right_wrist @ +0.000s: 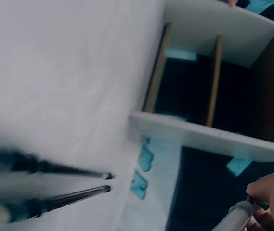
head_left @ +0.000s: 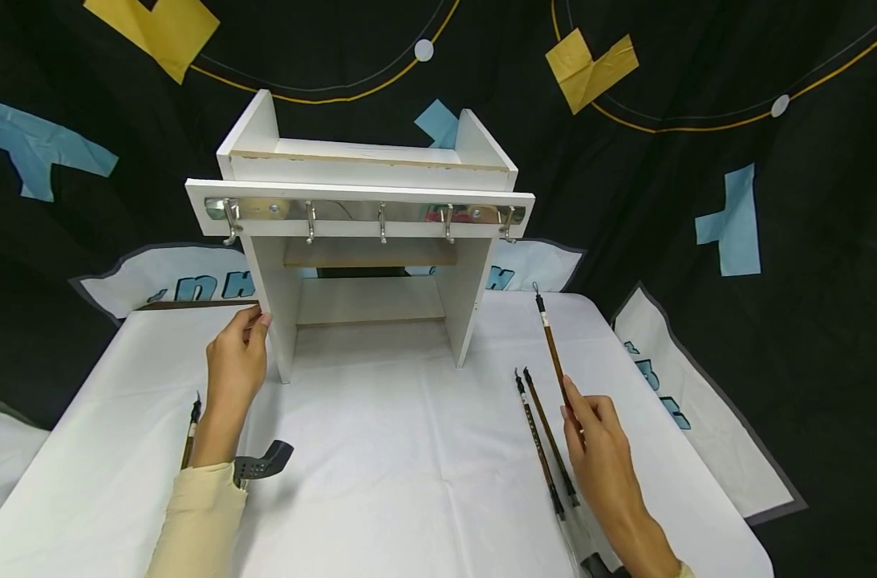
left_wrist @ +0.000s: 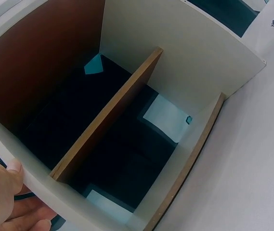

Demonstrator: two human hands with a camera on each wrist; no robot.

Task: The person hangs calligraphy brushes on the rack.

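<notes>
A white wooden shelf with a row of metal hooks stands at the back of the table. My left hand holds the front edge of its left side panel, thumb at the edge and fingers along the outer face. In my right hand is a brown calligraphy brush, its hanging loop pointing up and away. A pale tubular part shows beside that hand in the right wrist view. Two more brushes lie side by side, left of my right hand.
Another brush lies left of my left wrist, partly hidden by the forearm. A white cloth covers the table. Behind it hangs a black curtain with blue and yellow tape pieces. Lettered white sheets flank the table.
</notes>
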